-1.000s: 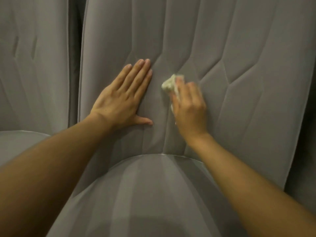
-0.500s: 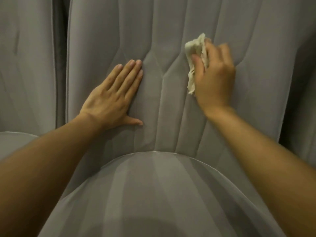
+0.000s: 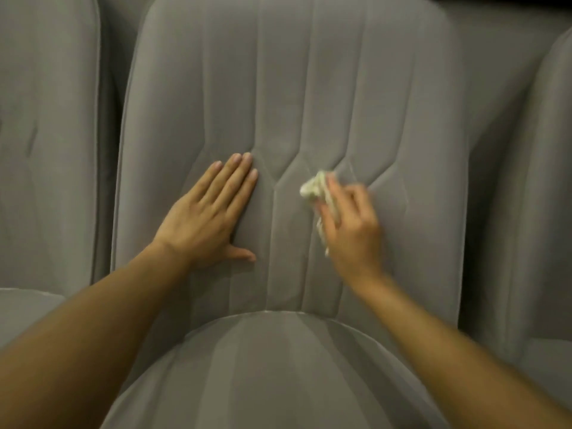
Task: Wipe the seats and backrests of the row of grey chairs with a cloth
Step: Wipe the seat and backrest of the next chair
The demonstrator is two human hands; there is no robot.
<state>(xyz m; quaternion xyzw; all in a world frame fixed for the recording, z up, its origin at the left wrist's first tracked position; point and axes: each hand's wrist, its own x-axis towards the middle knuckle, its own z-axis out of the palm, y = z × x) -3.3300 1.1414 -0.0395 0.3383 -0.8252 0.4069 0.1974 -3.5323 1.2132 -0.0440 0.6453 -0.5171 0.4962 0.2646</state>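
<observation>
Chairs [image 3: 46,150] flank backrest [image 3: 294,88] where right hand [image 3: 356,230] holds cloth [image 3: 312,188].

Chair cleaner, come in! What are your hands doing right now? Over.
Left hand flat on middle backrest. Right hand grips cloth against same backrest. Nothing in the way.

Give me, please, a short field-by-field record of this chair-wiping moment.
left hand: flat on the backrest, fingers straight
right hand: grips the cloth against the backrest, blurred
cloth: pale, crumpled, right of the left hand
backrest: grey, stitched panels, middle chair
seat: below, neither hand touches it
neighbouring chairs: one on either side
</observation>
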